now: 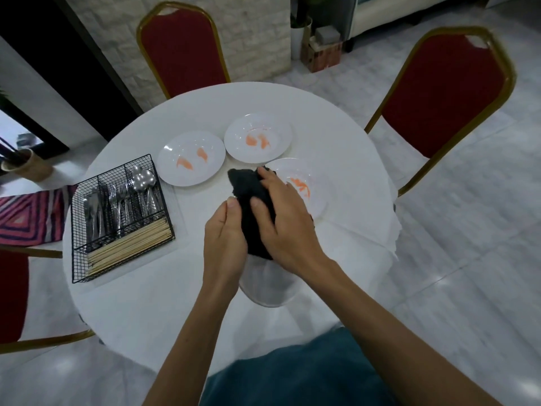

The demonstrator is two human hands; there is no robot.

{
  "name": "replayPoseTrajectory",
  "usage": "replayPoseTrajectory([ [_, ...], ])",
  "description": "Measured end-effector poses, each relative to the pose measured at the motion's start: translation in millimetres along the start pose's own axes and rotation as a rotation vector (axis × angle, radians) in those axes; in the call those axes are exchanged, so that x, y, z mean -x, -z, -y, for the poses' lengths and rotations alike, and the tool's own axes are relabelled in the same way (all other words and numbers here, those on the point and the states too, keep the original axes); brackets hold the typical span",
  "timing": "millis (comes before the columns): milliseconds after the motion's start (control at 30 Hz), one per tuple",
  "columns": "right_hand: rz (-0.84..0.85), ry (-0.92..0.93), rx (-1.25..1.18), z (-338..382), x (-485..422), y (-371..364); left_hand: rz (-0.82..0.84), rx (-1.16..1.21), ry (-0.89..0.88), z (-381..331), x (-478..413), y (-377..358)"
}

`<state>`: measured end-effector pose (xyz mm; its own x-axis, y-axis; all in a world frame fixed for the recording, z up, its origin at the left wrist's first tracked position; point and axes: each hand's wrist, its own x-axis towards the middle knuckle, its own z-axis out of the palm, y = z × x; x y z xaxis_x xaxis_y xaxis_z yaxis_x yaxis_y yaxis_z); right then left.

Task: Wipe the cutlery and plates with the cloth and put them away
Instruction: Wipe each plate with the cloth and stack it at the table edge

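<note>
From the left we see cutlery (123,200) crowded in a wire basket (76,244) on the desk (140,312), then our left hand (225,241) curled round a plate (265,288) mostly hidden beneath the black cloth (248,186), which our right hand (285,227) clutches, partly covering a smeared plate (310,177) behind.

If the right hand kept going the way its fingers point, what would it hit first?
The right hand grips the cloth. Beyond that, it points away and leftward, so the left plate, smeared orange, likely comes first. Depth is unclear, so the hand might pass above it.
</note>
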<state>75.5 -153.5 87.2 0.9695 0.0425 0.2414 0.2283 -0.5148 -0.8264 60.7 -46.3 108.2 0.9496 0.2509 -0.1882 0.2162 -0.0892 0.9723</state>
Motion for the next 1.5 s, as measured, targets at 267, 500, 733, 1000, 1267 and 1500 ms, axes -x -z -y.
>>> replayPoseTrajectory([
  [267, 0.072, -0.453, -0.115, -49, -9, 22, -0.260, 0.379, 0.331, 1, -15, 28],
  [500, 0.073, -0.043, 0.223, -38, 51, -12, -0.402, 0.560, 0.515, 23, -34, 51],
  [733, 0.177, 0.206, 0.260, -19, 18, -38, -0.196, 0.379, 0.374, 24, -14, 0],
  [1000, 0.299, -0.304, -0.005, -59, -3, -11, -0.374, 0.360, 0.388, 23, -20, 29],
  [1267, 0.251, 0.143, 0.194, -22, 27, -33, -0.211, 0.233, 0.283, 26, -4, -4],
  [1500, 0.152, -0.460, -0.160, -58, -18, -1, -0.046, 0.040, 0.100, 23, 8, 1],
])
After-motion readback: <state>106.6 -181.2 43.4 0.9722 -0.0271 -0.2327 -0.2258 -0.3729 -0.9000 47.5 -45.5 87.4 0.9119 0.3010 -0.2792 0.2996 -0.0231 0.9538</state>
